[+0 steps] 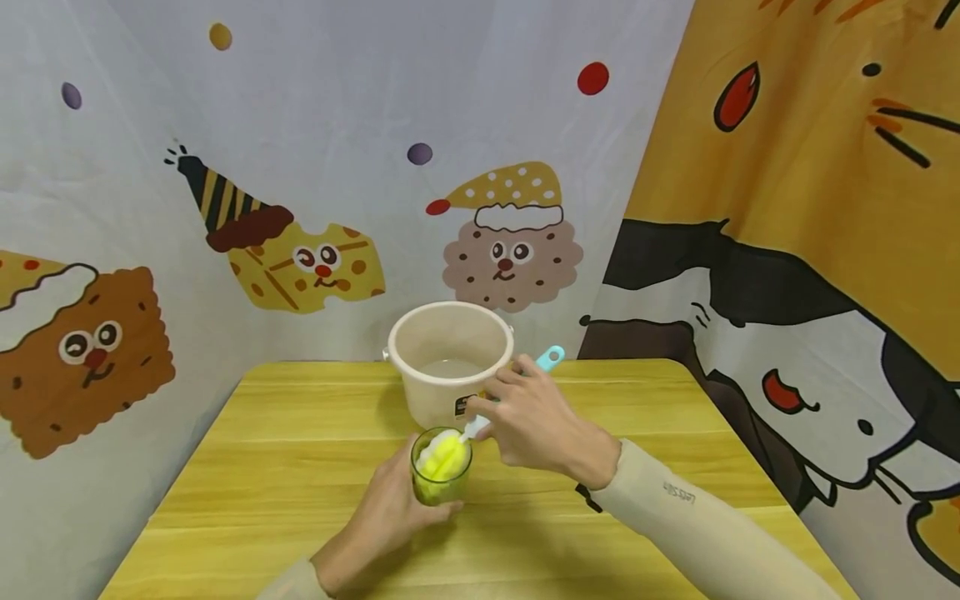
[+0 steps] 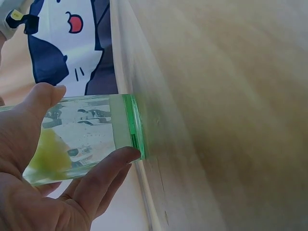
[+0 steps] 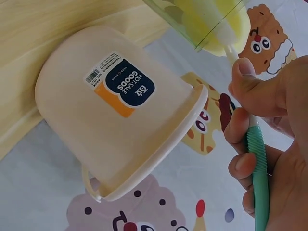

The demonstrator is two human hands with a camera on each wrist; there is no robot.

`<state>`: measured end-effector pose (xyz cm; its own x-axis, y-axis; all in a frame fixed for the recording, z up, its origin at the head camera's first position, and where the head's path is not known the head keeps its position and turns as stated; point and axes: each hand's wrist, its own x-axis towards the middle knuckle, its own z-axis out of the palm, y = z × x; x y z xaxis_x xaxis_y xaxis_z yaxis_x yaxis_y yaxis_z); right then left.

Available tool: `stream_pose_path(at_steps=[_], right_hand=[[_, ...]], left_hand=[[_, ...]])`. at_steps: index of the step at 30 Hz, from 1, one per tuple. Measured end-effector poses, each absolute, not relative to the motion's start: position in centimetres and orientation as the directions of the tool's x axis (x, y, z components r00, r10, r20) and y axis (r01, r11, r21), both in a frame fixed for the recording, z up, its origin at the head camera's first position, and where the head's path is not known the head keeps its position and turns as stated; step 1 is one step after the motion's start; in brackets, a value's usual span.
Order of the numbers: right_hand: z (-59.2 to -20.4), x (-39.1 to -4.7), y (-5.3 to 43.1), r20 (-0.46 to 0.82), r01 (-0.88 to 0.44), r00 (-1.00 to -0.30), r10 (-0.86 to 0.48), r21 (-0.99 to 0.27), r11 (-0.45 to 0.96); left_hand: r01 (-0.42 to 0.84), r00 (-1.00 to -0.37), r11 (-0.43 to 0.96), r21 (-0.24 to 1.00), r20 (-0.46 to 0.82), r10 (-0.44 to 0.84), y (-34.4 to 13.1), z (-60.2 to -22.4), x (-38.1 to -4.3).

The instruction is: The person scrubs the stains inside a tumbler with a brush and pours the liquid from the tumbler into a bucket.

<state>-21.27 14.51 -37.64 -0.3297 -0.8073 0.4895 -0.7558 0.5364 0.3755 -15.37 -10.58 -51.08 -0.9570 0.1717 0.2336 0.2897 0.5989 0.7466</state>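
Note:
My left hand (image 1: 393, 504) holds a clear green-tinted drinking glass (image 1: 441, 493), its thumb and fingers round the sides. In the left wrist view the glass (image 2: 91, 125) has wet streaks, and its thick green base is at or close to the tabletop; I cannot tell if they touch. My right hand (image 1: 534, 421) grips a sponge cup brush by its handle (image 3: 258, 168), which is turquoise with a white neck. The brush's yellow-and-white sponge head (image 1: 444, 457) is inside the glass, bulging at the mouth in the right wrist view.
Just behind the hands, a cream bucket (image 1: 420, 392) with a side handle and a label stands on the wood-grain table (image 1: 300, 450). Its inside floor shows some pale shine. A cartoon-printed cloth (image 1: 315, 125) hangs behind the table and along its right side.

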Motion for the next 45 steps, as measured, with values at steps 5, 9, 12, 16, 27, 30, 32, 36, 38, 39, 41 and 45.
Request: stream_pose_path(at_steps=[5,9,12,16,27,30,32,36,38,39,41,45], right_hand=[[-37.6,-21.2,14.6,0.488,-0.758,-0.341,-0.804,0.363,0.542],[-37.6,-21.2,14.7,0.481,-0.757,-0.347,-0.805,0.363,0.544],[-37.5,-21.1,14.7,0.476,-0.759,-0.349,-0.807,0.361,0.541],[-37.3,-21.0,14.7,0.471,-0.76,-0.349,-0.81,0.363,0.539],[-36.6,-20.6,14.7,0.475,-0.757,-0.349,-0.808,0.365,0.542],[-36.3,-20.5,14.8,0.48,-0.747,-0.36,-0.8,0.365,0.555],[-36.0,-20.4,14.9,0.484,-0.738,-0.37,-0.793,0.366,0.567],[-35.3,-20.1,15.3,0.488,-0.72,-0.391,-0.78,0.366,0.59],[-35.0,-20.0,15.5,0.494,-0.707,-0.399,-0.773,0.371,0.602],[-34.8,-19.9,15.7,0.496,-0.7,-0.403,-0.769,0.375,0.608],[-34.6,-19.8,16.0,0.5,-0.686,-0.412,-0.762,0.38,0.62],[-34.4,-19.7,16.6,0.503,-0.679,-0.432,-0.748,0.365,0.637]], left_hand=[[0.284,-0.959,0.596,0.751,0.227,0.171,-10.6,-51.0,-15.4],[0.28,-0.96,0.598,0.751,0.221,0.172,-10.5,-51.0,-15.3],[0.278,-0.961,0.593,0.756,0.218,0.173,-10.5,-50.9,-15.3],[0.279,-0.96,0.589,0.759,0.22,0.173,-10.5,-50.9,-15.3],[0.284,-0.959,0.592,0.754,0.223,0.175,-10.5,-51.0,-15.2],[0.283,-0.959,0.592,0.755,0.224,0.173,-10.5,-50.9,-15.2],[0.283,-0.959,0.59,0.756,0.225,0.172,-10.5,-50.9,-15.3],[0.286,-0.958,0.588,0.756,0.229,0.171,-10.5,-51.0,-15.3],[0.29,-0.957,0.587,0.756,0.232,0.175,-10.5,-51.0,-15.3],[0.293,-0.956,0.587,0.754,0.234,0.177,-10.6,-51.0,-15.3],[0.295,-0.956,0.588,0.753,0.235,0.178,-10.6,-51.0,-15.2],[0.284,-0.959,0.592,0.754,0.227,0.17,-10.6,-51.0,-15.2]])
